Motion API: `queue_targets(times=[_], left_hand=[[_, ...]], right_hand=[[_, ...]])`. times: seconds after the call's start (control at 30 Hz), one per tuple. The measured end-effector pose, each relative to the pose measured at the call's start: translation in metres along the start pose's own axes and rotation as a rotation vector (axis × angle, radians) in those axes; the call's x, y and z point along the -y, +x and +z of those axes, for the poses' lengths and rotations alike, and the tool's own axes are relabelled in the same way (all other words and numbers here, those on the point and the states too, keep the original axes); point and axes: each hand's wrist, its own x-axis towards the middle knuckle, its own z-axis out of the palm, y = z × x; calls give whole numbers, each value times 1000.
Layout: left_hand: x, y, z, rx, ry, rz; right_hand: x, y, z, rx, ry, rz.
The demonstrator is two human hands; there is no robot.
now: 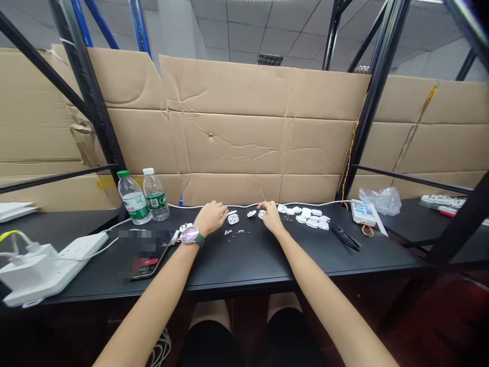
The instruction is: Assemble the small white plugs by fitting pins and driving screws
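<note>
Both my hands rest on a black table (244, 260) near its far edge. My left hand (211, 216), with a watch on the wrist, has curled fingers beside a white plug shell (233, 218); what its fingertips hold is hidden. My right hand (270, 214) is closed on a thin screwdriver (262, 195) that sticks up, next to a small white part (252, 213). Tiny metal pieces (237, 233) lie between the hands. A cluster of several white plug shells (311, 217) lies just right of my right hand.
Two water bottles (143, 196) stand at the left, a phone (151, 262) lies near my left forearm, and a white power strip (57, 265) sits at far left. Black pliers (346, 237), a white device (362, 211) and a plastic bag (382, 200) are at right. Cardboard walls the back.
</note>
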Motion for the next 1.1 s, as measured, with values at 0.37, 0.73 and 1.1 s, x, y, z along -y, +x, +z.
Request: queue_targets(times=[0.37, 0.73, 1.1], left_hand=[[94, -32, -9, 431, -185, -461], [71, -31, -36, 561, -54, -686], [71, -28, -22, 521, -162, -543]], right_hand=[[4, 4, -7, -79, -4, -14], [9, 6, -12, -280, -14, 47], [25, -2, -1, 129, -2, -81]])
